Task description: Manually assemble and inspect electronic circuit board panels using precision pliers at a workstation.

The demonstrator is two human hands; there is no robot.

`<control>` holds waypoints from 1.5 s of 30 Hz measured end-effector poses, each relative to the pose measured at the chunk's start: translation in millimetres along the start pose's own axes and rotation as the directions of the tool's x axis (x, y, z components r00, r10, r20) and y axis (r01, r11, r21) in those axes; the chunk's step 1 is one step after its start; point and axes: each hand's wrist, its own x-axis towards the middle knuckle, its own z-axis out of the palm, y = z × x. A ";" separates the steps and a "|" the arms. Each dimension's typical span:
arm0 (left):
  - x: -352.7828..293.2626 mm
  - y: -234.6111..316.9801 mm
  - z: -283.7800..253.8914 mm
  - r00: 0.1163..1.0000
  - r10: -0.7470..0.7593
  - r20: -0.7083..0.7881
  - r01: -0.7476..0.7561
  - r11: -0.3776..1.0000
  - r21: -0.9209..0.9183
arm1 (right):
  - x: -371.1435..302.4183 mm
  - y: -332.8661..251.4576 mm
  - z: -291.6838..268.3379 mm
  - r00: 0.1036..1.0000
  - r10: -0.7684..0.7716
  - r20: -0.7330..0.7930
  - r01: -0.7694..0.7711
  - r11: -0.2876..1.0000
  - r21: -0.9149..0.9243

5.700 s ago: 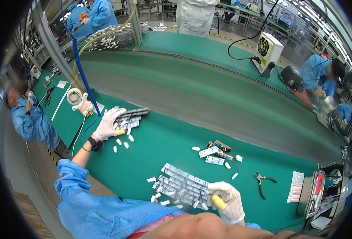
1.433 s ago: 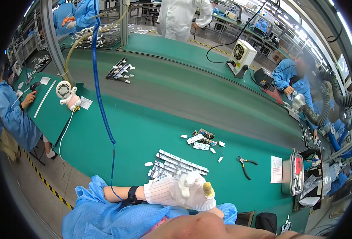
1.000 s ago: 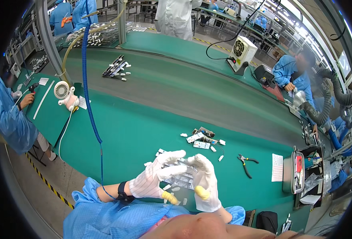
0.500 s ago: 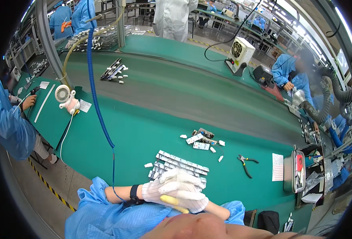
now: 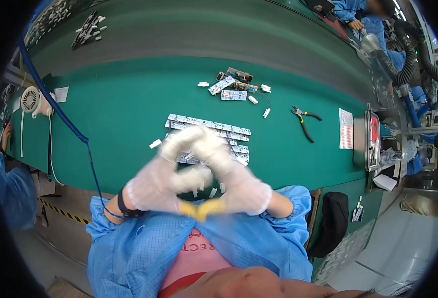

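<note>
My left hand [image 5: 162, 175] and my right hand [image 5: 231, 180] meet in front of my chest, in white gloves with yellow-covered thumb tips. Their fingers arch toward each other and touch or overlap at the top, blurred by motion. The thumb tips come together below, leaving a gap between the palms. Neither hand shows anything held. Just beyond and partly under them lies a stack of long white circuit board strips [image 5: 209, 123] with white connectors. A black wrist strap [image 5: 125, 206] with a blue coiled cord [image 5: 50, 99] is on my left wrist.
Farther off lie smaller circuit boards [image 5: 234, 95] with connectors. Black-and-yellow pliers [image 5: 305, 124], a printed sheet [image 5: 346, 129] and a metal tray [image 5: 360, 144] are on the right. A small fan [image 5: 30, 99] stands left. Co-workers in blue sit at both sides.
The view has tipped down toward my body. My hands, earlier clasped over each other beside the strips, have spread so that they meet at the fingers and thumbs.
</note>
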 end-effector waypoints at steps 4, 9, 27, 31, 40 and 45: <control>-8.8 -12.6 -28.5 0.972 -0.226 -0.060 0.224 0.832 0.508 | -24.3 43.2 -35.4 0.942 -0.047 -0.333 -0.159 0.810 -0.564; -45.3 -29.4 -6.2 0.922 -0.378 0.085 0.323 0.871 0.369 | -46.5 95.0 -47.1 0.905 0.247 -0.347 -0.426 0.539 -0.726; -40.0 -27.5 -12.2 0.799 -0.492 -0.346 0.556 0.824 0.112 | -37.0 96.4 -41.8 0.907 0.247 -0.342 -0.421 0.464 -0.779; -47.0 -43.5 -5.9 0.778 -0.581 -0.239 0.614 0.783 0.098 | -35.1 102.7 -46.8 0.918 0.282 -0.280 -0.396 0.579 -0.713; -53.7 -44.2 -14.0 0.680 -0.654 -0.331 0.493 0.742 -0.454 | -35.3 44.2 -32.0 0.750 0.185 -0.636 0.042 0.945 0.325; -42.6 -39.8 -12.3 0.650 -0.739 -0.174 0.696 0.672 -0.255 | -37.9 67.6 -25.4 0.777 0.213 -0.592 -0.097 0.970 0.222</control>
